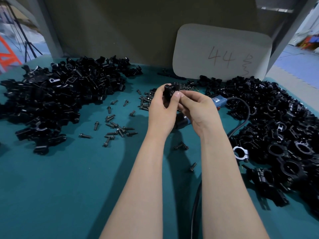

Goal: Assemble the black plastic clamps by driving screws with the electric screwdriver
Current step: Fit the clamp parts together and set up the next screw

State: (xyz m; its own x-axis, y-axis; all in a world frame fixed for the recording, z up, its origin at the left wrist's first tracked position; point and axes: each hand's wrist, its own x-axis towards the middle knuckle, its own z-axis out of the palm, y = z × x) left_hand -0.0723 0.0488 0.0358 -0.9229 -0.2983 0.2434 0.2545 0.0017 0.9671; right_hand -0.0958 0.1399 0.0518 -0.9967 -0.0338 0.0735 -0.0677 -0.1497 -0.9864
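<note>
Both hands are raised over mid-table. Left hand (160, 109) curls round a black clamp (170, 91). Right hand (198, 111) pinches the same clamp from its right side, thumb and forefinger tips on it. Whether a screw sits between those tips: cannot tell. The clamp is held clear of the table, above the middle screw heap.

Electric screwdriver (217, 100) lies on the table under the hands, its blue body poking out behind the right hand; not gripped. Cord (246, 111) loops right, then runs back toward the near edge.

Progress, judged: this piece looks to be at fit-up, driving not yet begun. Left pile (57, 97) reads as loose parts, and it is large. Right pile (276, 128) shows closed ring shapes near its front, likely finished units, plus 1 silver clamp (240, 152). Screws (114, 125) lie scattered and heaped in the middle. Much work left.

Room: the green table (60, 187) is bare at near left; the 2 piles hem in both sides. A card marked 44 (222, 52) and a wall close the back. The cord lies between the right forearm and the right pile: snag risk.
</note>
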